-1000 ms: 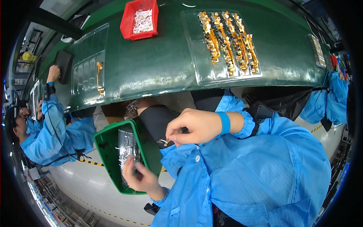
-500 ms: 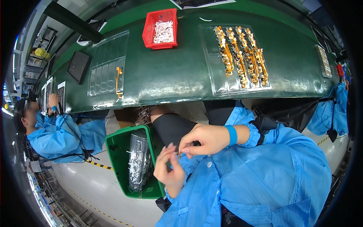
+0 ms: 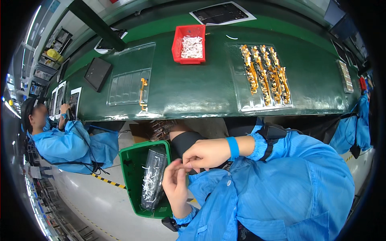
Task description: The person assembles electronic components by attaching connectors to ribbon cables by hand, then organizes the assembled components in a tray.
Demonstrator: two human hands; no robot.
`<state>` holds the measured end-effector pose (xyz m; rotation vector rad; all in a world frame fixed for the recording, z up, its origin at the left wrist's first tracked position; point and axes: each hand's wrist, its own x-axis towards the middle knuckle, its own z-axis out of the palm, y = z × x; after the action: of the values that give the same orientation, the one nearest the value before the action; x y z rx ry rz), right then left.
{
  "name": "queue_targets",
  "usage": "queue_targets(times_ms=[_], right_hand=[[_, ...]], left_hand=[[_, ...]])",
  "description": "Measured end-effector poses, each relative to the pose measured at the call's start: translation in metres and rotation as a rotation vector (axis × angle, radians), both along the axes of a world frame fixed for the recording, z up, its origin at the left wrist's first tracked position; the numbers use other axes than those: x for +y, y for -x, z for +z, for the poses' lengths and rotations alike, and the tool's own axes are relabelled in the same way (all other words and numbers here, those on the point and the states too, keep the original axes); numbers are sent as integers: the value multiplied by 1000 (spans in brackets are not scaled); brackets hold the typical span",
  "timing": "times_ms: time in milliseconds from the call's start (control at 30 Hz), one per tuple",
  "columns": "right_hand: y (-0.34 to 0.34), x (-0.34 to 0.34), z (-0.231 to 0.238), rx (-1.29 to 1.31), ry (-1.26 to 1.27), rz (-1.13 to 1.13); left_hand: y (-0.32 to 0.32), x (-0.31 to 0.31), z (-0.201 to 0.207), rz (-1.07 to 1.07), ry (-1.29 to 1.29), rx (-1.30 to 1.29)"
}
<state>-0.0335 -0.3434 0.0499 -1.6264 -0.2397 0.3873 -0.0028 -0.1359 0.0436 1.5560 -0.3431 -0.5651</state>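
Observation:
My right hand (image 3: 206,154), with a blue band at its wrist, reaches in from the right above my lap. Its thumb and fingers are pinched together at the fingertips of my left hand (image 3: 176,185). The left fingers are curled, with the thumb close to them. Whatever lies between the fingertips is too small and hidden to make out. Just left of my hands stands a green bin (image 3: 124,173). Inside it leans a clear plastic tray (image 3: 157,162) with white strips scattered over it.
On the green table (image 3: 193,86) are a red bin (image 3: 175,51) of white pieces, a clear tray (image 3: 245,105) with rows of orange flex cables (image 3: 265,76), and another tray (image 3: 120,86) holding one flex cable (image 3: 142,94). A black box (image 3: 97,74) stands left. A co-worker (image 3: 72,140) sits at left.
My view has shifted, so the table and bins appear lower and farther right. My hands have come closer together; the small orange piece glimpsed at the right fingertips no longer shows.

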Motion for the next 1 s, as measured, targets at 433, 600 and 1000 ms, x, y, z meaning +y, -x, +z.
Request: queue_targets(times_ms=[433,600,1000], right_hand=[[-110,-41,50,-117,321,25],[-179,-56,19,126,-268,-62],[-270,-18,-6,414,-1227,-524]], left_hand=[[-161,-25,18,150,204,-8],[-220,-46,34,186,302,109],[-279,-86,27,314,372,58]])
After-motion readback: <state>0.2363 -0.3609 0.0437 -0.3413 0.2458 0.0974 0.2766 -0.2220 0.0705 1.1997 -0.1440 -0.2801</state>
